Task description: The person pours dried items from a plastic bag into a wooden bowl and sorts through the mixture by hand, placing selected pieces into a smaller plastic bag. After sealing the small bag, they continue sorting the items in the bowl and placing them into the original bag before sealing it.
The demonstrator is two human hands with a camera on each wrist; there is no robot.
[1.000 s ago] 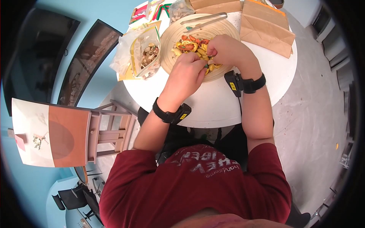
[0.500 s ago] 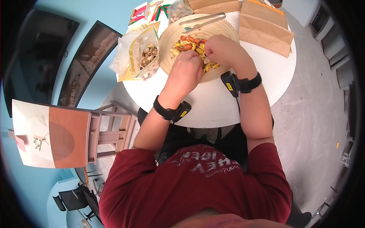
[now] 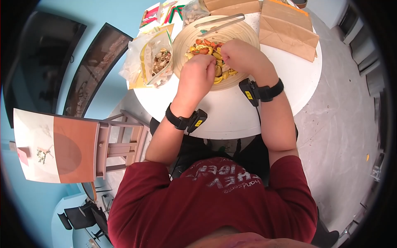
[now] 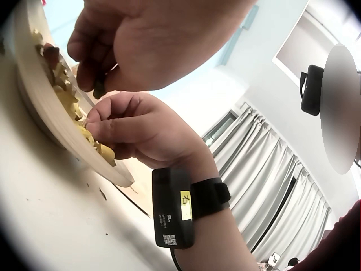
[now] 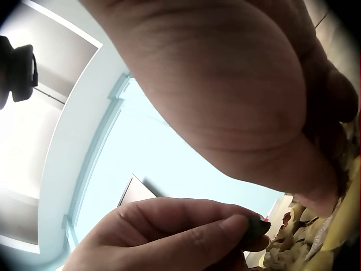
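Observation:
Small curled yellow and orange pieces (image 3: 202, 50), dried-looking, lie heaped on a round wooden plate (image 3: 182, 41). My left hand (image 3: 196, 76) is over the heap's near left side. In the right wrist view, its thumb and forefinger pinch a small dark green piece (image 5: 258, 228). Opposite it, my right hand (image 3: 244, 58) reaches down to the heap with curled fingers. In the left wrist view, the right hand's fingertips (image 4: 92, 129) are right at the yellow pieces (image 4: 84, 133); I cannot tell whether they hold one.
Tongs (image 3: 221, 25) lie across the plate's far side. Left of the plate stands an open zip bag (image 3: 155, 58) of brown and pale bits. Another clear bag (image 3: 194, 12) and brown paper bags (image 3: 287, 29) are at the back of the round white table (image 3: 231, 120).
Both hands have shifted slightly left, and the left hand has drawn a little away from the right. More of the heap's near side shows between them.

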